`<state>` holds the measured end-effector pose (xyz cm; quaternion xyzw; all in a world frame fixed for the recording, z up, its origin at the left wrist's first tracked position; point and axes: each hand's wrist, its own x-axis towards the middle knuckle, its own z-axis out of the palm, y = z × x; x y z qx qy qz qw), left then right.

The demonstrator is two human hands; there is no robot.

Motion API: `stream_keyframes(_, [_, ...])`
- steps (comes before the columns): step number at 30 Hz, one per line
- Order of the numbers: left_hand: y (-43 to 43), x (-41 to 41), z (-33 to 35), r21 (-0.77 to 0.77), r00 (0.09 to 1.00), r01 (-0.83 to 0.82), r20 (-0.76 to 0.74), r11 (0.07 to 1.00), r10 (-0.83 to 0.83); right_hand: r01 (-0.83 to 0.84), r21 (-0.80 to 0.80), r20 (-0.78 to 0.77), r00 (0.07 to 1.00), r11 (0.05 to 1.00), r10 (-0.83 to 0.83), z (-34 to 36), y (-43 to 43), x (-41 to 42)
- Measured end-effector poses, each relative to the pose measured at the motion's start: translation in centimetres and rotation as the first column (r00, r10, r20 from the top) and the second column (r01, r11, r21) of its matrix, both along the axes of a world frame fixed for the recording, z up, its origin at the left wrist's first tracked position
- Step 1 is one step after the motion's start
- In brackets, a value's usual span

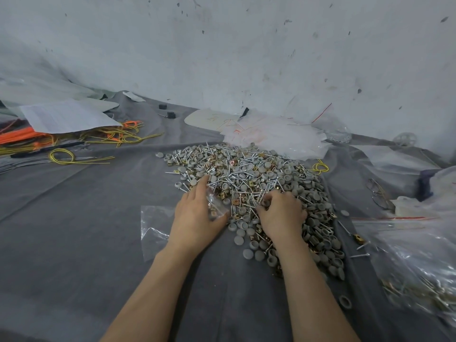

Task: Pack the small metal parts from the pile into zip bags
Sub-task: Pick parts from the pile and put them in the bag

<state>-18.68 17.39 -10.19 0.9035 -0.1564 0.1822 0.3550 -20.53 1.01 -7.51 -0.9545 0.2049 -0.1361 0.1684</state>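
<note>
A big pile of small parts (249,176), made up of screws, grey round caps and brass clips, lies on a grey cloth (86,243). My left hand (195,215) grips a small clear zip bag (216,206) with a few brass clips inside, at the pile's left edge. My right hand (281,215) rests on the pile with its fingers curled into the parts; what they hold is hidden. Another clear empty bag (154,225) lies flat on the cloth, partly under my left wrist.
A stack of empty zip bags (278,134) lies behind the pile against the wall. Filled bags (419,267) sit at the right. Yellow and orange wires (74,144) and papers (66,114) lie at the far left. Two small black blocks (166,110) sit at the back.
</note>
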Motion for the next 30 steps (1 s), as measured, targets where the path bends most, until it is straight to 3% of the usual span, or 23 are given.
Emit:
stream_keyframes(6, [0.1,-0.1,0.0,0.009,1.0,-0.006,-0.001,1.0,0.006,0.018,0.076,0.147,0.989,0.997,-0.029,-0.4,-0.3,0.5])
stream_keyframes(9, [0.0,-0.1,0.0,0.015,1.0,0.004,-0.011,1.0,-0.004,-0.022,0.18,0.317,0.948,0.983,-0.037,-0.3,-0.7,0.5])
stream_keyframes(14, [-0.1,-0.3,0.1,-0.002,1.0,0.012,-0.007,1.0,-0.012,-0.319,0.351,0.488,0.865,0.881,0.119,0.1,1.2,0.4])
stream_keyframes(17, [-0.1,-0.4,0.1,-0.017,1.0,0.03,-0.007,0.999,-0.03,-0.548,0.448,0.409,0.828,0.706,0.383,0.4,3.1,0.1])
stream_keyframes(19, [0.0,-0.4,0.1,-0.033,0.999,0.037,0.0,0.999,-0.037,-0.591,0.51,0.39,0.806,0.625,0.445,0.5,3.7,0.1])
stream_keyframes(21, [0.1,-0.4,0.1,-0.041,1.0,0.021,0.005,0.999,-0.02,-0.547,0.481,0.41,0.831,0.685,0.375,0.9,3.0,0.2])
stream_keyframes(23, [0.1,-0.3,0.2,-0.034,1.0,-0.004,0.005,0.999,0.004,-0.438,0.374,0.375,0.878,0.817,0.299,1.1,1.5,0.0])
stream_keyframes(25, [0.1,-0.3,0.1,-0.025,1.0,-0.014,0.005,1.0,0.015,-0.371,0.243,0.234,0.919,0.896,0.317,1.3,0.1,-0.3])
stream_keyframes(28, [0.1,-0.1,0.0,-0.021,1.0,-0.019,0.005,1.0,0.019,-0.355,0.069,-0.11,0.926,0.932,0.361,1.1,-0.2,-0.6])
stream_keyframes(30, [0.1,-0.1,0.0,-0.018,1.0,-0.017,0.006,1.0,0.017,-0.331,0.013,-0.171,0.929,0.944,0.328,1.0,0.4,-0.6])
